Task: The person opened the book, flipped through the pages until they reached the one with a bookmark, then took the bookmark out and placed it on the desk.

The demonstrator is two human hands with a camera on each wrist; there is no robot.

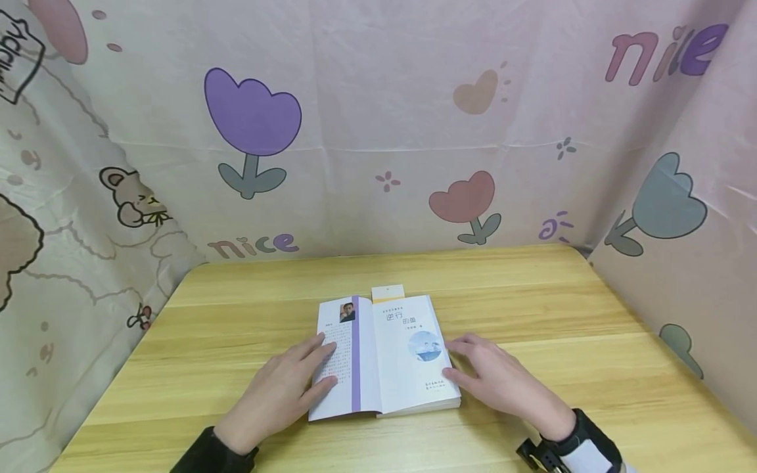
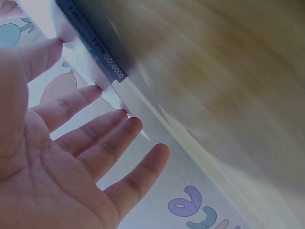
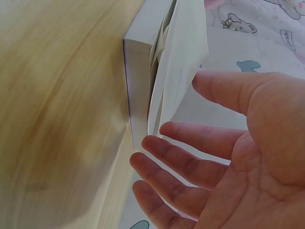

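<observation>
A paperback book [image 1: 408, 368] lies opened near its front on the table, showing a title page with a round blue picture. Its cover flap [image 1: 367, 368], with a purple stripe and small portrait photo, spreads to the left. My left hand [image 1: 284, 387] rests its fingertips on that flap, fingers extended. At the right edge of the pages, my right hand [image 1: 499, 374] touches with thumb and fingertips, fingers loosely straight. In the right wrist view the page block [image 3: 140, 81] stands beside the fingertips, with gaps between some leaves. A white card-like piece [image 1: 387, 292] sticks out beyond the book's top.
The wooden table [image 1: 236, 295] extends around the book on all sides. A pale printed cloth [image 1: 355, 85] with flowers and lettering hangs behind the table and at both sides. Dark bands sit on both wrists, the right one with a device [image 1: 582, 453].
</observation>
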